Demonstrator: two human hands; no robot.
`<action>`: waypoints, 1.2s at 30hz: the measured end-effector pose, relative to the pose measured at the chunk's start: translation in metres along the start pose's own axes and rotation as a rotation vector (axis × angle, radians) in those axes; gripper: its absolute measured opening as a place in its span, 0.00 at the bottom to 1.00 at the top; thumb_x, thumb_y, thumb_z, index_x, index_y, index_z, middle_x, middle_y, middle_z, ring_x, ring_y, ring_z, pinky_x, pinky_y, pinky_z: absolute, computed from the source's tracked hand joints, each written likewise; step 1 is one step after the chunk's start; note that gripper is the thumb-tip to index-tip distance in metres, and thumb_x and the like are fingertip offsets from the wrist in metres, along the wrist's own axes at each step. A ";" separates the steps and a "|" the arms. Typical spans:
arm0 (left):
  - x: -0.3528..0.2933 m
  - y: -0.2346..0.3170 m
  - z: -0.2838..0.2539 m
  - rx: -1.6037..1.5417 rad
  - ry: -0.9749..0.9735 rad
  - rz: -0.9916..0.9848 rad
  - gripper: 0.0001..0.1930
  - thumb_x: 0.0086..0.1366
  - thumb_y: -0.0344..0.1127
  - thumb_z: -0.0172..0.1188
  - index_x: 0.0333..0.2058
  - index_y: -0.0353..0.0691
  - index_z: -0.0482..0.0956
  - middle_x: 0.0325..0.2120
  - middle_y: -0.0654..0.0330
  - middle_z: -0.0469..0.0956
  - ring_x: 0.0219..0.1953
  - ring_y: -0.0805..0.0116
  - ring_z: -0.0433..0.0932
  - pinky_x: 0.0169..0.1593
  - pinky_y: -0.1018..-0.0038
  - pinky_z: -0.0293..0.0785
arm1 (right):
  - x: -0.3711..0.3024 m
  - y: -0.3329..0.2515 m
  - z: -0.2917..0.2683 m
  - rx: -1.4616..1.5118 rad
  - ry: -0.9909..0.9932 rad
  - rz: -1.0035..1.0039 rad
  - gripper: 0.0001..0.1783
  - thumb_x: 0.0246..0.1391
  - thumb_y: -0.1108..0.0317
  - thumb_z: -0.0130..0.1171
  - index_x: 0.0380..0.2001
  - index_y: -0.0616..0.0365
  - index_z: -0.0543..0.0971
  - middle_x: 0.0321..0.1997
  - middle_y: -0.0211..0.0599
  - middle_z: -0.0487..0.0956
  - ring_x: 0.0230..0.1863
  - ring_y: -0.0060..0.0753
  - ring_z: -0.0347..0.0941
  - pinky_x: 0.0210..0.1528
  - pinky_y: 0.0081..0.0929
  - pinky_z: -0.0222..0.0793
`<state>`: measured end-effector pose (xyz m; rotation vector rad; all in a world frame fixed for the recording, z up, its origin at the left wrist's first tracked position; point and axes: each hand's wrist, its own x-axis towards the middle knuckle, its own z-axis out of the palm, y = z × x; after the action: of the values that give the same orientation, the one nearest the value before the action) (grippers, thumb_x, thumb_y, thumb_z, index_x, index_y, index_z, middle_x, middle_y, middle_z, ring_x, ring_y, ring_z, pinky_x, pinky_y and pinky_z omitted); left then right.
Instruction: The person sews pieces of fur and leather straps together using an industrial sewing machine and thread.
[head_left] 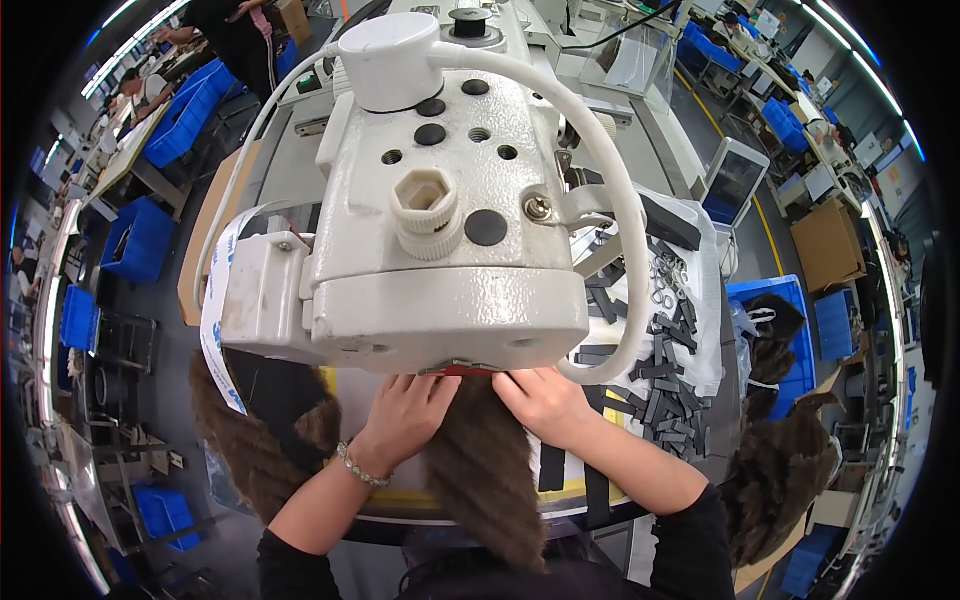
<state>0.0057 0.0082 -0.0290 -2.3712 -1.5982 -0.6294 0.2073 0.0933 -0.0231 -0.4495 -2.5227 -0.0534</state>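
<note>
A white sewing machine head (445,300) stands in front of me and hides part of the work below it. A strip of brown fur fabric (480,470) runs from beneath the machine head toward my lap. On its left edge is my left hand (410,412), fingers bent and closed against the fur; a beaded bracelet (360,466) circles that wrist. My right hand (548,402) grips the fur's right edge, its fingers close together. Machine parts partly cover the fingertips of both hands, and the needle area is out of sight.
Many dark strips (668,400) and metal rings (668,280) lie on a white sheet to the right. More brown fur (240,440) lies at the left. Beyond the right table edge are a blue bin (803,350) and more fur (780,480). Other people work in the background.
</note>
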 end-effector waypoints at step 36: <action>-0.003 0.004 -0.001 0.153 -0.046 -0.036 0.07 0.56 0.33 0.58 0.35 0.45 0.80 0.37 0.62 0.77 0.45 0.66 0.75 0.49 0.67 0.70 | -0.005 -0.005 0.004 0.010 -0.193 0.152 0.17 0.44 0.73 0.55 0.41 0.58 0.79 0.42 0.39 0.77 0.42 0.39 0.75 0.46 0.32 0.71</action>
<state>0.0084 0.0032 -0.0293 -2.2670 -1.6481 -0.4451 0.2078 0.0879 -0.0294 -0.6705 -2.6662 0.0633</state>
